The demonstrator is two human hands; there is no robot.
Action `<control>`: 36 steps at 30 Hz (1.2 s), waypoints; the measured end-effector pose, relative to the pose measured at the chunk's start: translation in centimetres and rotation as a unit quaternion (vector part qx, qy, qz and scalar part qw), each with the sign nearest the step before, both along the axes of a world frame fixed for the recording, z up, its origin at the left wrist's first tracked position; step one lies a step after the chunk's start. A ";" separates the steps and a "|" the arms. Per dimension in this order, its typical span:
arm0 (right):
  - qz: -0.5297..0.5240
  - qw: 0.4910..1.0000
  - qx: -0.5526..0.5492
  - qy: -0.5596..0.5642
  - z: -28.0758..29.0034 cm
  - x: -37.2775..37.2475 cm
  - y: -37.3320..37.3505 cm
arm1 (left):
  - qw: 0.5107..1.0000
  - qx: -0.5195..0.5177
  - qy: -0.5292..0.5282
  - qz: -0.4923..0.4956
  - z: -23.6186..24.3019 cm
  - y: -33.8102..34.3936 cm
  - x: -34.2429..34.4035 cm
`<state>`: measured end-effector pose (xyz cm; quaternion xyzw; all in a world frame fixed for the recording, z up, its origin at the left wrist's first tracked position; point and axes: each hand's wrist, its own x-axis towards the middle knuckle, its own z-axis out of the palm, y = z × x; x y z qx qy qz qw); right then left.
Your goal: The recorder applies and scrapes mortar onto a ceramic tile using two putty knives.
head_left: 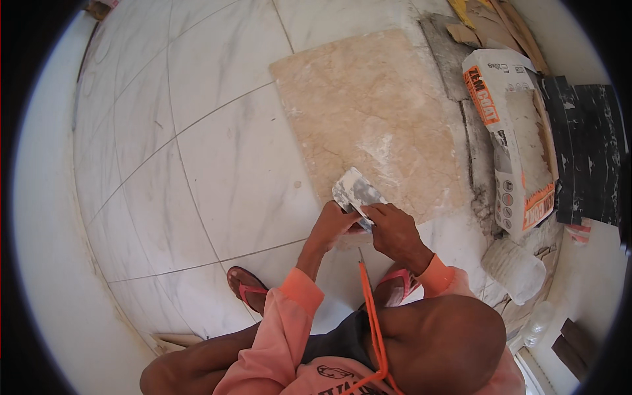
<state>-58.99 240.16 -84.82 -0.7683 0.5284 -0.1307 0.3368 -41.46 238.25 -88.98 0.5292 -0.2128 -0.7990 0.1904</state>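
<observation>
A flat metal tool, smeared with whitish paste, is held tilted above the lower part of a beige marbled square sheet. My left hand grips it at its lower left, with the fingers partly hidden behind it. My right hand grips its lower right, thumb and fingers curled at the edge. Whatever lies under the tool between my hands is mostly hidden.
White tiled floor surrounds the sheet. At the right lie an open paper sack, black panels, cardboard scraps and a translucent container. A white wall borders the left; my sandalled feet are below.
</observation>
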 end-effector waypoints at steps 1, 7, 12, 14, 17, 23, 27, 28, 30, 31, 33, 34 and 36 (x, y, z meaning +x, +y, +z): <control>0.001 1.000 0.000 -0.001 0.2 0.1 0.0 | 1.000 -0.004 0.012 0.009 0.3 0.1 -0.2; 0.014 0.999 0.008 0.035 0.8 0.1 0.3 | 0.999 -0.008 0.038 0.020 1.3 0.3 -1.1; 0.002 0.998 -0.001 0.064 0.3 1.0 -1.5 | 0.999 0.001 0.045 0.027 0.3 1.0 -1.2; 0.003 0.999 -0.009 0.049 0.6 1.1 -0.2 | 0.998 0.002 0.051 0.042 0.6 0.8 -1.2; 0.004 0.998 -0.021 0.051 0.8 0.9 0.6 | 0.999 -0.006 0.040 0.036 1.4 1.0 -1.6; 0.006 0.998 0.002 0.059 -0.2 1.9 -1.3 | 0.999 -0.016 0.026 0.030 0.1 1.2 -1.1; 0.012 0.998 -0.021 0.059 -0.3 2.2 -1.6 | 0.998 -0.022 0.021 0.062 1.0 1.5 -1.7; 0.012 0.996 -0.018 0.088 -0.7 2.0 -3.0 | 0.995 0.004 0.030 0.099 1.5 1.2 -2.3; 0.014 0.995 -0.014 0.100 -1.4 2.1 -3.5 | 0.995 -0.005 0.038 0.092 1.4 1.1 -2.3; 0.016 0.995 -0.016 0.097 -1.3 2.4 -2.7 | 0.995 -0.013 0.040 0.088 1.3 1.0 -2.0; 0.010 0.996 -0.031 0.088 -0.6 2.8 -0.9 | 0.996 -0.036 0.027 0.082 1.0 1.5 -2.1; 0.000 0.995 -0.029 0.097 -0.8 2.6 -0.9 | 0.996 -0.057 0.017 0.073 0.9 1.8 -2.3; 0.007 0.992 -0.004 0.124 -1.1 2.1 -3.1 | 0.996 -0.032 0.034 0.082 1.3 1.7 -2.7</control>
